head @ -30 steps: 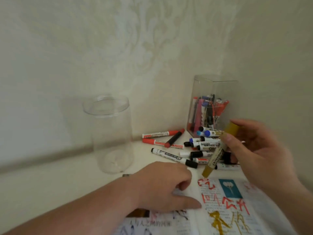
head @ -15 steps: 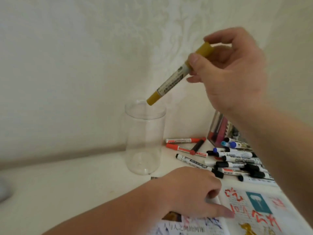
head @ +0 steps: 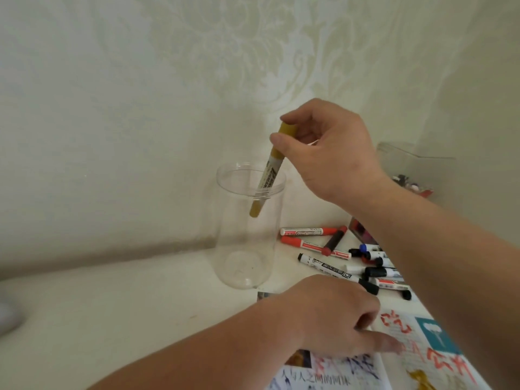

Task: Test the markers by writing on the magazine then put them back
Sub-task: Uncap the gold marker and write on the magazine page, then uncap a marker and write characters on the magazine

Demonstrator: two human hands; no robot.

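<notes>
My right hand pinches the top of a gold marker between thumb and fingers. The marker hangs tilted, its capped lower end inside the mouth of a clear round jar that otherwise holds nothing. My left hand rests on the open magazine, thumb stretched across the page, which carries red, gold and dark scribbles. A heap of red, black and blue markers lies on the white table right of the jar.
A clear square box holding more pens stands in the right corner, partly behind my right forearm. Patterned wallpaper rises close behind the jar. A blurred pale object shows at the left edge.
My right hand lifted the gold marker from above the magazine, swung it left over the jar, and has now lowered its tip into the jar's mouth. The left hand stayed on the magazine.
</notes>
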